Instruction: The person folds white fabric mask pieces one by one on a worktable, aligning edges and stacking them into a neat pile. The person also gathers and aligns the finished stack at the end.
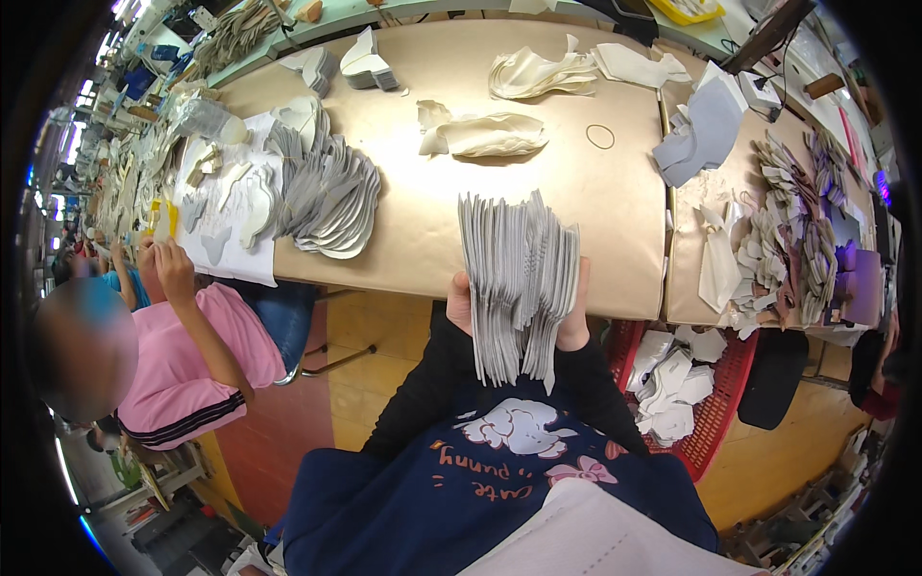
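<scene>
Between my two hands stands a thick stack of thin grey cut pieces (519, 288), held on edge at the front of the table. My left hand (460, 302) presses against its left side, and my right hand (576, 312) grips the right side. Most of my fingers are hidden behind the stack. Beyond it on the tabletop (423, 240) lie a cream bundle of cut pieces (495, 136) and a rubber band (600, 136). A large fanned pile of grey pieces (331, 197) rests to the left.
More cream pieces (543, 75) lie at the far side. A grey stack (703, 130) and mixed bundles (783, 230) occupy the right. Below the table edge, a red basket (696, 413) holds white pieces. A co-worker in a pink shirt (197, 370) sits at left.
</scene>
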`<state>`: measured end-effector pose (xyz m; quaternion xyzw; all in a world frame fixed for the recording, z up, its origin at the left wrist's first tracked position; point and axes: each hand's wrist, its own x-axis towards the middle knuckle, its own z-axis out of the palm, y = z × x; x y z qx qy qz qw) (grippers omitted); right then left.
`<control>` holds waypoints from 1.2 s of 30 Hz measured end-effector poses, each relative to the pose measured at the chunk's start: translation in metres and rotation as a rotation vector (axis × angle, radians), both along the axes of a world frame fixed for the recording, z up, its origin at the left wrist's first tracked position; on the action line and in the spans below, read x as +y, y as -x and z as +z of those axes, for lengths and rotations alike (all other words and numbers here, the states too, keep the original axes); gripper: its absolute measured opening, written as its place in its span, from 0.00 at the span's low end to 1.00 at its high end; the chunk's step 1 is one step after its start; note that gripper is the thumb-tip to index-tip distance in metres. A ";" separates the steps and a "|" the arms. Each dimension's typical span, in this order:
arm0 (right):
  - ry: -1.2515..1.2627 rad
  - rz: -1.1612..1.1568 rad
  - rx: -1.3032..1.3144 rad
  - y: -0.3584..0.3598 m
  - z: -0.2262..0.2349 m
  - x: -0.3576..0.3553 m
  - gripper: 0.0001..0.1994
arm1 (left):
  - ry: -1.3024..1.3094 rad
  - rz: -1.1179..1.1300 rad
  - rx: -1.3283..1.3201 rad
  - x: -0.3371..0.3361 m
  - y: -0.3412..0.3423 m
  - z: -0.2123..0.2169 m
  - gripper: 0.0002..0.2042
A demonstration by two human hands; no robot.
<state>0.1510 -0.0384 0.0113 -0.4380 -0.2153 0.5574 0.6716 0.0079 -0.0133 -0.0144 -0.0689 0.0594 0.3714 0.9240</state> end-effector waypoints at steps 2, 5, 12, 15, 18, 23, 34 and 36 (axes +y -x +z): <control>-0.007 -0.037 -0.305 0.000 -0.007 0.004 0.23 | -0.032 0.006 0.006 0.000 0.001 0.007 0.34; -0.044 -0.108 -0.855 -0.004 -0.009 0.004 0.23 | -0.059 -0.033 0.041 0.001 0.007 0.005 0.33; -0.137 -0.060 -0.532 -0.021 0.006 0.011 0.23 | -0.141 -0.180 0.191 0.022 0.022 0.022 0.39; 0.043 0.038 -0.243 -0.045 0.020 0.008 0.27 | -0.415 -0.189 0.675 0.040 0.028 0.063 0.46; -0.194 -0.031 -0.110 -0.069 0.030 0.003 0.34 | -1.123 -0.035 1.134 0.066 0.021 0.100 0.51; -0.291 -0.218 -0.335 -0.078 0.017 0.008 0.43 | -1.973 0.061 1.805 0.071 -0.020 0.104 0.52; -0.183 0.101 -0.515 -0.057 -0.010 0.025 0.40 | -2.100 -0.197 1.872 0.078 -0.021 0.082 0.63; -0.201 0.125 -0.572 -0.056 -0.012 0.026 0.39 | -2.118 -0.234 1.816 0.078 -0.019 0.084 0.63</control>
